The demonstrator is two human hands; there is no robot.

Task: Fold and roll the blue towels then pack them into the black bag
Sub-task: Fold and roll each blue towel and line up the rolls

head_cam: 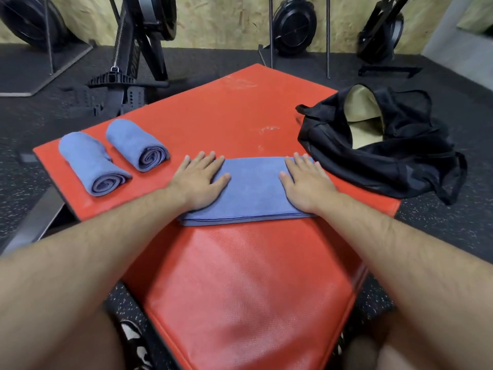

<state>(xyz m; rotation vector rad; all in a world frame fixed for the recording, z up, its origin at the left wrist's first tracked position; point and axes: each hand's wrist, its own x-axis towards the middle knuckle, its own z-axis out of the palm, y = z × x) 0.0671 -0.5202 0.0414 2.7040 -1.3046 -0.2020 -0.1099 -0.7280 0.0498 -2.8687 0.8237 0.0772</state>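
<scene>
A person looks down at a red mat (240, 263) lying on a dark speckled floor (453, 222). Near the middle of the mat lies a folded blue towel (253, 193), flat, several layers thick, its long axis running left to right across the view. The left hand (200, 180) rests palm down on the towel's left end, fingers straight and spread, pointing away from the person. The right hand (306, 182) lies the same way on the right end, flat and open. Neither hand curls around the cloth. To the left, on the mat's left corner, two rolled blue towels (93, 164) (137, 144) lie side by side, close together; whether they touch cannot be told. Each roll's long axis runs diagonally, with the spiral end facing toward the person and to the right. At the mat's right edge, just beside the folded towel, sits a black bag (386, 161), slumped and unzipped, its pale lining (362, 113) showing through the mouth. Dark exercise machines (141, 49) stand along the far wall (226, 20).
</scene>
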